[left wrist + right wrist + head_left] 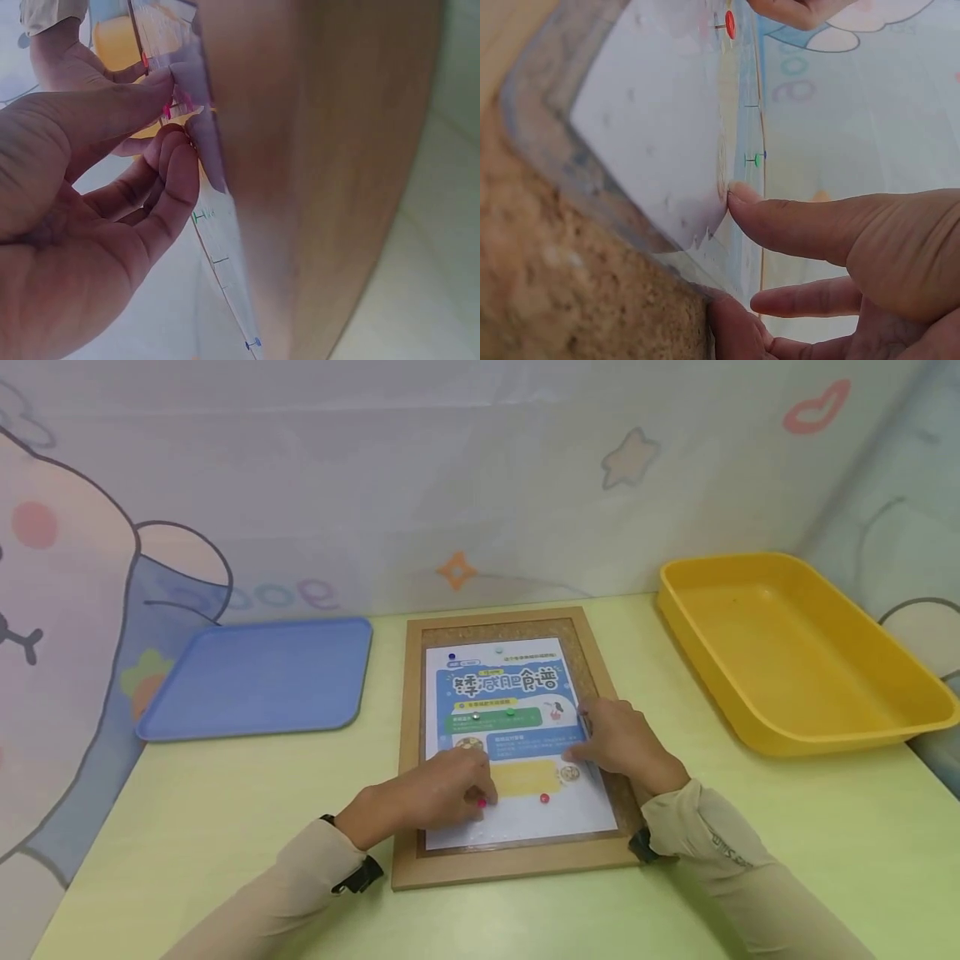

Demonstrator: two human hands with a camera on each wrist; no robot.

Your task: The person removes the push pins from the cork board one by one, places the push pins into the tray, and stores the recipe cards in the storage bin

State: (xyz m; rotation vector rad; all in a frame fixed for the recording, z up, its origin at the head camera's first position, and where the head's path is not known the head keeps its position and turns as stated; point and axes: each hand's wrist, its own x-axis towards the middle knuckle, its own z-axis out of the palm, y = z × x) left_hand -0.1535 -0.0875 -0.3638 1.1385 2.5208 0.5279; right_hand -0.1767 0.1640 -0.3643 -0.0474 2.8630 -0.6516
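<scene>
A printed sheet in a clear sleeve lies on a wood-framed cork board. At the sheet's lower left, my left hand pinches a pink push pin between thumb and fingertips. My right hand rests at the sheet's right edge, thumb and fingers spread apart; the thumb touches its surface. A red push pin stands near the bottom. Higher up are a green push pin, a silvery one, a blue one and a pale one.
A blue tray lies to the left on the pale green table. To the right stands a deep yellow tray. Behind the table hangs a printed cloth backdrop.
</scene>
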